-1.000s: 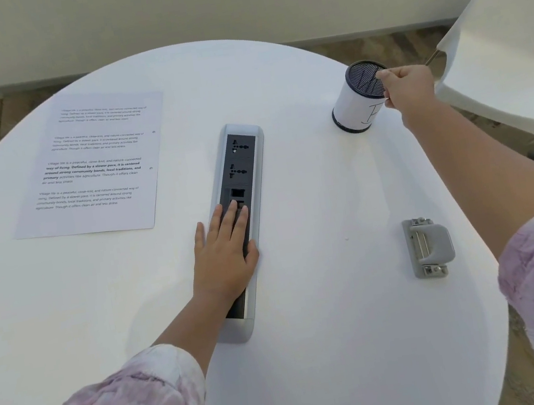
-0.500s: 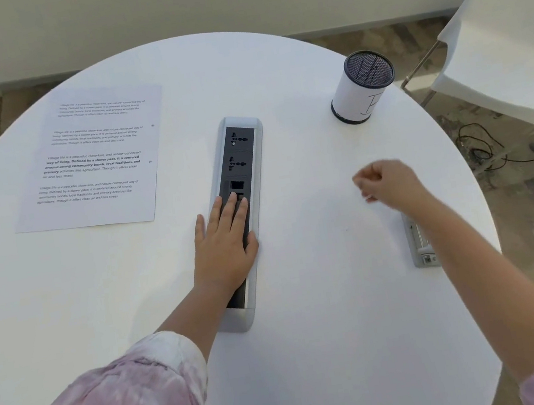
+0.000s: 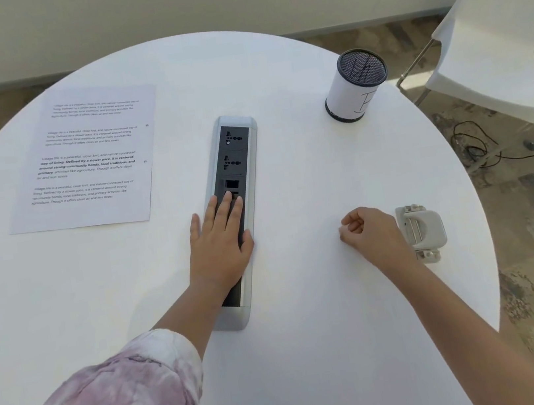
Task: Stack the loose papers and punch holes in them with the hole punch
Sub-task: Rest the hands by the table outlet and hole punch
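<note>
White papers (image 3: 86, 160) lie upper left; hole punch (image 3: 424, 231) right edge, beside curled, empty right hand (image 3: 371, 235). Left hand (image 3: 221, 240) flat, fingers spread, on power strip (image 3: 238, 179). Risk: careless reach knocks punch off table (image 3: 313, 334).

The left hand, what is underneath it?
The left hand lies flat on the near part of a socket strip set in the white table. Two sockets beyond the fingers show; whatever lies under the palm is covered.
</note>
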`<state>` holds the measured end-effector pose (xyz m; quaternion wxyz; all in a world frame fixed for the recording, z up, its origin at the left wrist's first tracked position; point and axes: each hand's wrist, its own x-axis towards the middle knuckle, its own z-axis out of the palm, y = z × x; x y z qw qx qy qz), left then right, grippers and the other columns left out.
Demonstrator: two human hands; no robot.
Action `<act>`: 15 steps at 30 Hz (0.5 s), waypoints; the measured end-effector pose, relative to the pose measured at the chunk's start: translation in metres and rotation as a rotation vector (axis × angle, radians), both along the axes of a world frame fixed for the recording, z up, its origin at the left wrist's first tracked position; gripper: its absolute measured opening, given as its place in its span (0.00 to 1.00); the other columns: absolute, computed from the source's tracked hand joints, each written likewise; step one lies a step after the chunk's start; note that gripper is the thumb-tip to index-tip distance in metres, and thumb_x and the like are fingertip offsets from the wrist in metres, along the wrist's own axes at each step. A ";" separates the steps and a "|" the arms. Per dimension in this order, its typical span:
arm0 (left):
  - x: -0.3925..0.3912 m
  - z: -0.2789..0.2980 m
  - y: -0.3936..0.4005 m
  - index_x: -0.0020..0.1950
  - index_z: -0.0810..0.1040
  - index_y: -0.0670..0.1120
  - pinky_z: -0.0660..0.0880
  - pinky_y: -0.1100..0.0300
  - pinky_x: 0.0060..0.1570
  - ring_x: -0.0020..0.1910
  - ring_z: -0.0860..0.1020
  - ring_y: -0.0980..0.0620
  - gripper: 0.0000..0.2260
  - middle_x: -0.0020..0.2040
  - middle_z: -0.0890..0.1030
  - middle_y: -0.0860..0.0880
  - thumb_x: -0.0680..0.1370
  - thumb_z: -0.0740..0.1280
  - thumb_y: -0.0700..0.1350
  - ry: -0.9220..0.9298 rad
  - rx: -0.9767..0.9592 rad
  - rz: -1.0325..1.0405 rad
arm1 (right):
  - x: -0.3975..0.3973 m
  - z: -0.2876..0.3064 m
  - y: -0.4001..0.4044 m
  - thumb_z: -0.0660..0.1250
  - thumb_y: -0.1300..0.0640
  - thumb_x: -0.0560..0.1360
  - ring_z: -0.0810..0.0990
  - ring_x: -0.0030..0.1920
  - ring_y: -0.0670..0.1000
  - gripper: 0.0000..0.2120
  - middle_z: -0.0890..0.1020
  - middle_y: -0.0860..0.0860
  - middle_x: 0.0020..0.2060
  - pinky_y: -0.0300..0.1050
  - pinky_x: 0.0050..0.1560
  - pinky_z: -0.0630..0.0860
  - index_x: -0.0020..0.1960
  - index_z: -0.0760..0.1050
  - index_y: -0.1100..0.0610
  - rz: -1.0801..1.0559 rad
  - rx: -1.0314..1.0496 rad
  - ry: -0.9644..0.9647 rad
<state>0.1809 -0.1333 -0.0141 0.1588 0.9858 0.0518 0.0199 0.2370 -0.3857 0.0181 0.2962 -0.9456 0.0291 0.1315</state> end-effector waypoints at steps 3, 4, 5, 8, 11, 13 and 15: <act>0.000 0.001 0.000 0.73 0.61 0.48 0.52 0.43 0.71 0.75 0.55 0.49 0.27 0.75 0.60 0.50 0.75 0.48 0.53 0.005 -0.007 0.001 | -0.002 0.000 0.003 0.68 0.56 0.70 0.77 0.41 0.47 0.05 0.80 0.51 0.42 0.44 0.46 0.75 0.45 0.78 0.55 -0.009 -0.020 -0.010; 0.000 0.000 0.000 0.74 0.60 0.48 0.51 0.43 0.71 0.75 0.55 0.49 0.27 0.75 0.60 0.50 0.75 0.48 0.53 0.008 -0.005 0.001 | -0.002 0.000 0.004 0.67 0.56 0.71 0.77 0.41 0.47 0.05 0.80 0.50 0.42 0.43 0.45 0.74 0.45 0.78 0.55 -0.011 -0.029 -0.009; 0.000 0.000 0.000 0.74 0.60 0.48 0.51 0.44 0.71 0.75 0.55 0.49 0.27 0.75 0.60 0.50 0.75 0.48 0.53 0.010 -0.004 0.002 | -0.002 0.000 0.005 0.67 0.56 0.71 0.77 0.41 0.47 0.05 0.80 0.50 0.42 0.42 0.44 0.73 0.45 0.78 0.55 -0.014 -0.038 -0.011; 0.000 -0.001 0.000 0.74 0.60 0.49 0.51 0.44 0.71 0.75 0.54 0.49 0.27 0.75 0.60 0.50 0.75 0.48 0.53 0.014 -0.003 0.001 | -0.003 0.001 0.006 0.65 0.57 0.72 0.76 0.41 0.47 0.05 0.80 0.50 0.42 0.40 0.41 0.70 0.45 0.78 0.56 0.000 -0.069 -0.025; 0.000 0.000 0.000 0.73 0.61 0.48 0.53 0.43 0.71 0.74 0.56 0.48 0.27 0.75 0.61 0.50 0.75 0.48 0.53 0.005 -0.002 0.002 | -0.003 0.000 0.005 0.64 0.57 0.73 0.75 0.40 0.47 0.05 0.80 0.51 0.42 0.39 0.36 0.66 0.44 0.77 0.56 0.037 -0.096 -0.042; 0.000 0.000 0.000 0.73 0.61 0.48 0.52 0.43 0.71 0.75 0.56 0.48 0.27 0.75 0.61 0.50 0.75 0.48 0.53 0.006 -0.007 0.000 | -0.004 -0.001 0.005 0.63 0.57 0.74 0.74 0.39 0.48 0.05 0.79 0.51 0.42 0.40 0.36 0.65 0.44 0.77 0.56 0.065 -0.116 -0.042; 0.000 0.000 0.000 0.73 0.61 0.48 0.52 0.43 0.71 0.75 0.55 0.49 0.27 0.75 0.61 0.50 0.75 0.47 0.53 0.001 -0.014 0.001 | -0.002 -0.002 0.005 0.62 0.57 0.74 0.73 0.39 0.48 0.05 0.77 0.51 0.41 0.38 0.34 0.64 0.44 0.76 0.56 0.084 -0.122 -0.031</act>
